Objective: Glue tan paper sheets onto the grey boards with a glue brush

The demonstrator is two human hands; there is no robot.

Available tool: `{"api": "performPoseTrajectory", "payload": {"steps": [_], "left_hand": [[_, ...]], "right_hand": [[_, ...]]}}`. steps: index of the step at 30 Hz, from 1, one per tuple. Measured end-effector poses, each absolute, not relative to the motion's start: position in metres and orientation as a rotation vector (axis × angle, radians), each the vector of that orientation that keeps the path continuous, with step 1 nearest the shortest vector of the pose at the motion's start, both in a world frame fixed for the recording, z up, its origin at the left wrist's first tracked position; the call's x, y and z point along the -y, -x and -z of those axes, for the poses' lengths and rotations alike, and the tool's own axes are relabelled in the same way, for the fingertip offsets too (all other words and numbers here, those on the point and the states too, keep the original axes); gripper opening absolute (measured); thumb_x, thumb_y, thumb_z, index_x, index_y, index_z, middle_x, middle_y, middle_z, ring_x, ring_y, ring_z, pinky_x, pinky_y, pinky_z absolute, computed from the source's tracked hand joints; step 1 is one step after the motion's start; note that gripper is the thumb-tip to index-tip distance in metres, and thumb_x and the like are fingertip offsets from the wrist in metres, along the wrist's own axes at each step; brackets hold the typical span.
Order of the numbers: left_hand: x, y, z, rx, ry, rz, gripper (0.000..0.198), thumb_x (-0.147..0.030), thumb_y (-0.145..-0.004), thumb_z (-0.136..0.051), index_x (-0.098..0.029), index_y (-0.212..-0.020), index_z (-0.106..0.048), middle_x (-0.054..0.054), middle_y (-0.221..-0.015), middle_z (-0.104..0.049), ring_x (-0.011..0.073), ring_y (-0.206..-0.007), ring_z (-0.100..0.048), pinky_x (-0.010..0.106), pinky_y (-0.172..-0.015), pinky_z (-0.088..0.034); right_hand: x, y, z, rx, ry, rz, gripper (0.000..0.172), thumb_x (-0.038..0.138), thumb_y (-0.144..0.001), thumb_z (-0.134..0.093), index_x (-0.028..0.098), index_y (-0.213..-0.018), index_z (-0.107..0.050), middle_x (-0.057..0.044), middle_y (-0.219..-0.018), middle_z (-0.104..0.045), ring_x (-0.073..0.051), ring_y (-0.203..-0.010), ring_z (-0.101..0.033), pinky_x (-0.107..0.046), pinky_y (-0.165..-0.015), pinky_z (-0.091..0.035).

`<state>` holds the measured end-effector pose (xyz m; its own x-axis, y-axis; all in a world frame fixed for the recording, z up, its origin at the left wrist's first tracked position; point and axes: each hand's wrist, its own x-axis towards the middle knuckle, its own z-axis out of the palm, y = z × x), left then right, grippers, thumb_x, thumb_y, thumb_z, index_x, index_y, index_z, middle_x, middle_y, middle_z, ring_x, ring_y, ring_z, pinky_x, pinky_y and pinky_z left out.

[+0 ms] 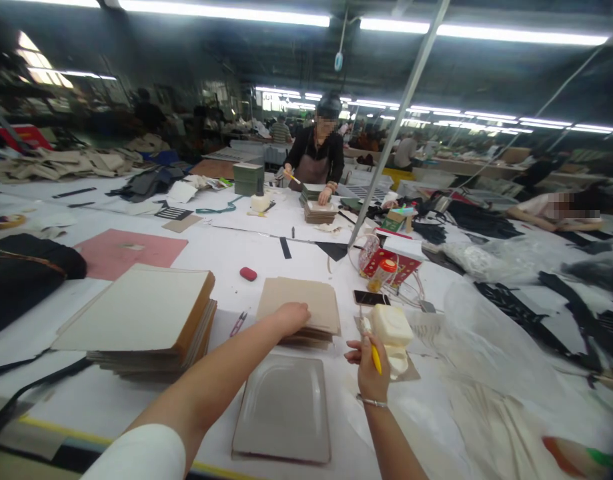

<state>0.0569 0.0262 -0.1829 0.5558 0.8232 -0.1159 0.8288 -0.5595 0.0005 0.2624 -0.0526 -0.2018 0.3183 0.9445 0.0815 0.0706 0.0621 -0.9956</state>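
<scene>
My left hand [293, 319] rests on a stack of beige panels [291, 297], its fingers bent and close together. Whether they pinch the top panel is hidden. A brush [376, 359] with a yellow handle is in my right hand [372, 370], its pale head beside a cream-coloured, glue-caked container [392, 325]. Some fingers of that hand stick out to the left. In front of me, between my forearms, lies a grey panel [286, 407] with a glossy, wet-looking film and brownish edges.
A tall stack of pale boards [141, 307] stands left. Behind the beige stack lie a small red case [248, 274] and a phone [371, 298]. Pink-handled snips [239, 324] lie nearby. A metal pole [396, 127] rises mid-table. Across it, a co-worker [319, 153] holds a brush. Clear plastic sheeting [491, 340] covers the right.
</scene>
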Motion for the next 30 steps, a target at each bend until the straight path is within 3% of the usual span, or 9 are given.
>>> {"api": "performPoseTrajectory", "payload": {"steps": [4, 9, 13, 18, 22, 25, 30], "left_hand": [[-0.035, -0.056, 0.177, -1.432, -2.763, 0.176, 0.017, -0.019, -0.075, -0.049, -0.012, -0.085, -0.061, 0.011, -0.087, -0.059, 0.022, -0.083, -0.057, 0.03, -0.068, -0.045], [-0.032, -0.051, 0.183, -1.453, -2.784, 0.026, 0.052, -0.043, -0.065, -0.063, -0.016, -0.107, -0.049, 0.013, -0.102, -0.054, 0.0262, -0.093, -0.052, 0.034, -0.07, -0.044], [-0.027, -0.053, 0.188, -1.51, -2.715, 0.04, 0.051, -0.038, -0.066, -0.064, -0.017, -0.109, -0.047, 0.012, -0.1, -0.055, 0.0253, -0.093, -0.052, 0.033, -0.071, -0.044], [-0.035, -0.048, 0.183, -1.455, -2.613, 0.126, 0.054, -0.045, -0.064, -0.062, -0.016, -0.108, -0.05, 0.012, -0.098, -0.057, 0.0258, -0.088, -0.056, 0.034, -0.069, -0.045], [-0.036, -0.044, 0.17, -1.4, -2.583, 0.15, 0.038, -0.038, -0.069, -0.056, -0.019, -0.101, -0.054, 0.009, -0.093, -0.059, 0.0236, -0.083, -0.057, 0.032, -0.065, -0.045], [-0.029, -0.043, 0.152, -1.539, -2.643, -0.042, 0.021, -0.022, -0.072, -0.049, -0.018, -0.092, -0.055, 0.009, -0.091, -0.058, 0.0221, -0.084, -0.054, 0.032, -0.066, -0.044], [-0.017, -0.021, 0.101, -2.019, -2.369, -0.855, 0.017, -0.01, -0.072, -0.042, -0.017, -0.084, -0.051, 0.008, -0.091, -0.054, 0.0197, -0.089, -0.048, 0.034, -0.077, -0.042]], "right_hand": [[0.057, -0.266, 0.203, 1.093, 1.403, -0.856, 0.051, 0.056, -0.075, -0.047, 0.015, -0.104, -0.049, -0.005, -0.076, -0.066, -0.014, -0.054, -0.06, -0.029, -0.053, -0.052], [0.057, -0.263, 0.199, 1.208, 1.424, -0.846, 0.051, 0.059, -0.074, -0.044, 0.016, -0.101, -0.05, -0.007, -0.08, -0.066, -0.016, -0.058, -0.061, -0.031, -0.059, -0.052], [0.054, -0.26, 0.195, 1.271, 1.409, -0.806, 0.048, 0.058, -0.074, -0.044, 0.017, -0.099, -0.05, -0.007, -0.081, -0.065, -0.017, -0.059, -0.061, -0.031, -0.061, -0.052], [0.046, -0.261, 0.206, 1.312, 1.414, -0.794, 0.044, 0.055, -0.077, -0.042, 0.019, -0.102, -0.048, -0.008, -0.087, -0.064, -0.017, -0.064, -0.062, -0.03, -0.065, -0.051], [0.033, -0.258, 0.219, 1.39, 1.383, -0.702, 0.04, 0.052, -0.08, -0.038, 0.02, -0.101, -0.047, -0.008, -0.091, -0.063, -0.019, -0.071, -0.062, -0.032, -0.068, -0.05], [0.013, -0.249, 0.23, 1.632, 1.384, -0.538, 0.035, 0.048, -0.08, -0.037, 0.02, -0.097, -0.05, -0.009, -0.095, -0.062, -0.023, -0.079, -0.061, -0.034, -0.066, -0.047], [-0.021, -0.23, 0.238, 2.078, 1.35, -0.221, 0.025, 0.03, -0.078, -0.038, 0.02, -0.09, -0.057, -0.008, -0.07, -0.058, -0.023, -0.068, -0.057, -0.035, -0.063, -0.042]]}}
